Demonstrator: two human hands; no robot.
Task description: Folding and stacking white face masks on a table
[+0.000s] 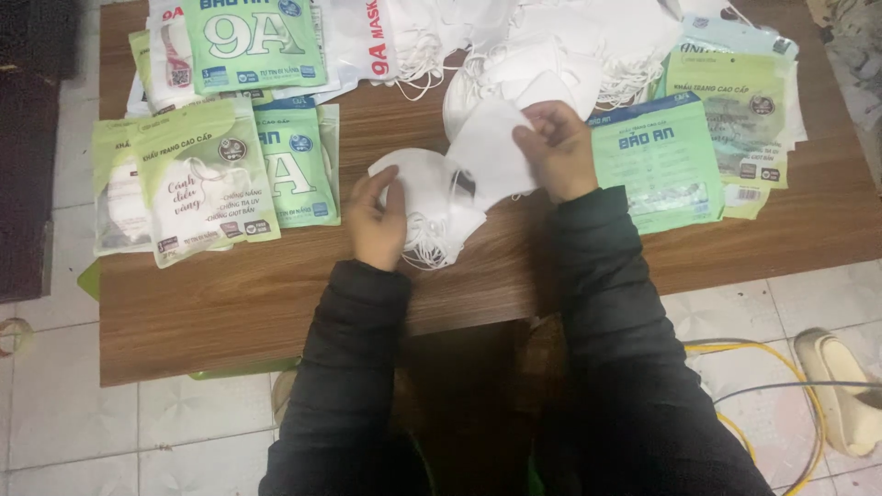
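Left hand (378, 220) rested on small stack of white face masks (424, 197) near front of wooden table (230, 312); fingers curled, pinching stack edge. Ear loops (424, 253) seen trailing loose below stack: likely snagged on sleeve, stack dragged askew.

Right hand (559, 147) raised just beyond, single white mask (491, 152) pinched at edge between thumb and fingers. Grip judged light: mask could be dropped or creased.

Green pouches (657, 161) lie just right, more pouches (207, 179) left. Far loose mask pile (551, 46) crowded; loops may be tangled, several masks lifted at once.
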